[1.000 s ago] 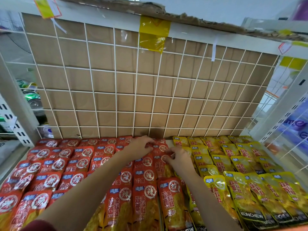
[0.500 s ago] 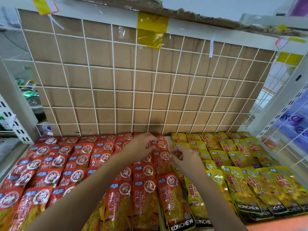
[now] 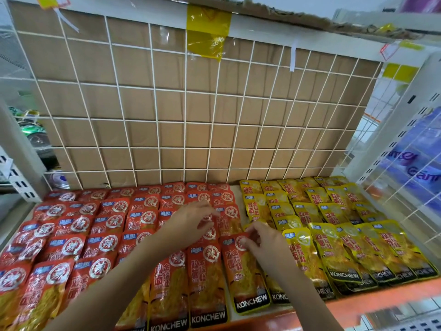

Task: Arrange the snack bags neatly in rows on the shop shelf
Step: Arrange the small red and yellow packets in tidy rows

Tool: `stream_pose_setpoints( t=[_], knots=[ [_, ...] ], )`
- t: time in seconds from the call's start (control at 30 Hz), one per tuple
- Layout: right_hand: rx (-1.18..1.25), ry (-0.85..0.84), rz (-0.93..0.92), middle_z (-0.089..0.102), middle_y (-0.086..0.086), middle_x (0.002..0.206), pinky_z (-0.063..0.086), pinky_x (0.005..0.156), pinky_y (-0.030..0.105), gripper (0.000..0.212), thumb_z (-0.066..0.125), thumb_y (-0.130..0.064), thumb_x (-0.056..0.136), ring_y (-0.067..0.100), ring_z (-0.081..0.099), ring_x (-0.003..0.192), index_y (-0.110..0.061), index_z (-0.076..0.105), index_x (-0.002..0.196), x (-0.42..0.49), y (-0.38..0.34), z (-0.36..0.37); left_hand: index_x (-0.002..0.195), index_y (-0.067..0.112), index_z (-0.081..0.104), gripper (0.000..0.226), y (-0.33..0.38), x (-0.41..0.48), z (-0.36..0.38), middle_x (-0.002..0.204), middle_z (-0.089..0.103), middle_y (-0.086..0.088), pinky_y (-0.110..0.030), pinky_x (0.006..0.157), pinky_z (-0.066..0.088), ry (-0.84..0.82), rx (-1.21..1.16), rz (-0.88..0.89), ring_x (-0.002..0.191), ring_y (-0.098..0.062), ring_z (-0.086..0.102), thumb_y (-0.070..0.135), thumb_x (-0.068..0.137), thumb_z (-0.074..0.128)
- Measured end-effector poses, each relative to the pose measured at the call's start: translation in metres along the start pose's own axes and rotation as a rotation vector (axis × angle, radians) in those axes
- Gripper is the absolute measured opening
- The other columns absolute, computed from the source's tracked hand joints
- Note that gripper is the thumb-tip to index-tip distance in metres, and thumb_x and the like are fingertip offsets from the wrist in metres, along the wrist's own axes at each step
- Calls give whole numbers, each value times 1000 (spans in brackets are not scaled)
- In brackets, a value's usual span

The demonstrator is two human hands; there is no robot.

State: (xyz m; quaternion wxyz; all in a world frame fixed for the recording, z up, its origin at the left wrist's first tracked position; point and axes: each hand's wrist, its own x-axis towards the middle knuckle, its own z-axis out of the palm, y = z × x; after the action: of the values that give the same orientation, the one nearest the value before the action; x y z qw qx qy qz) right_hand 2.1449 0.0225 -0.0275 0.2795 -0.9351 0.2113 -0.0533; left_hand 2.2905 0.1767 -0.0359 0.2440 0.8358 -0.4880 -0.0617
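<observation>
A white wire grid [image 3: 214, 120] backed with brown cardboard closes the back edge of the shop shelf [image 3: 386, 295], with a strip of yellow tape [image 3: 207, 32] hanging at its top. Red snack bags [image 3: 78, 225] lie in overlapping rows from the left end to the middle, and yellow snack bags [image 3: 334, 211] fill the right end (both kinds read KONCHEW along the front edge). The right grip [image 3: 265, 242] pinches the top corner of the front red bag [image 3: 243, 275], which lies flat in the red column just beside the yellow ones. The left grip [image 3: 191, 223] curls its fingers down onto the red rows behind it; I cannot tell whether it pinches a bag or only rests there.
</observation>
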Motion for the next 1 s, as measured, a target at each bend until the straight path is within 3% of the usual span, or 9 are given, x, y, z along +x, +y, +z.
stream_pose_setpoints(
  t=[0.07, 0.23, 0.37, 0.53, 0.8, 1.0],
  knots=[
    [120, -11, 45, 65, -3, 90, 41, 64, 19, 11, 62, -31, 87, 10, 58, 85, -24, 54, 89, -1, 3, -1, 119, 24, 59, 27, 6, -1, 0, 115, 56, 7, -27, 98, 38, 19, 12, 29, 113, -8, 46, 25, 93, 52],
    [219, 93, 129, 66, 3, 83, 40, 59, 25, 25, 62, -23, 87, 17, 60, 75, -34, 44, 74, -8, 23, -13, 118, 23, 60, 31, 26, 0, 7, 109, 55, 6, -28, 94, 38, -53, 26, 71, 105, -10, 47, 36, 91, 54],
    [265, 165, 140, 59, -4, 69, 39, 57, 28, 26, 62, -15, 87, 14, 55, 66, -30, 46, 73, -17, 32, -24, 135, 30, 43, 62, 39, 1, 16, 115, 40, 11, -24, 94, 29, -224, 107, 28, 104, -6, 32, 59, 82, 54],
    [273, 174, 138, 65, 0, 68, 48, 63, 38, 25, 61, -13, 88, 20, 61, 69, -27, 46, 73, -21, 37, -28, 143, 31, 31, 76, 46, -1, 24, 134, 30, 6, -33, 111, 16, -278, 180, 2, 128, -15, 25, 62, 78, 56],
    [347, 148, 148, 68, 5, 69, 53, 64, 45, 17, 60, -17, 89, 22, 64, 69, -24, 50, 77, -21, 37, -25, 132, 29, 38, 70, 47, 3, 29, 132, 38, 7, -32, 107, 24, -223, 46, -22, 125, -15, 30, 51, 73, 69],
    [352, 146, 147, 68, 5, 71, 54, 61, 44, 16, 58, -18, 90, 22, 65, 69, -24, 50, 78, -20, 38, -26, 127, 29, 45, 48, 45, 5, 30, 135, 44, 9, -32, 110, 19, -174, -26, 4, 128, -12, 32, 36, 84, 64]
  ],
)
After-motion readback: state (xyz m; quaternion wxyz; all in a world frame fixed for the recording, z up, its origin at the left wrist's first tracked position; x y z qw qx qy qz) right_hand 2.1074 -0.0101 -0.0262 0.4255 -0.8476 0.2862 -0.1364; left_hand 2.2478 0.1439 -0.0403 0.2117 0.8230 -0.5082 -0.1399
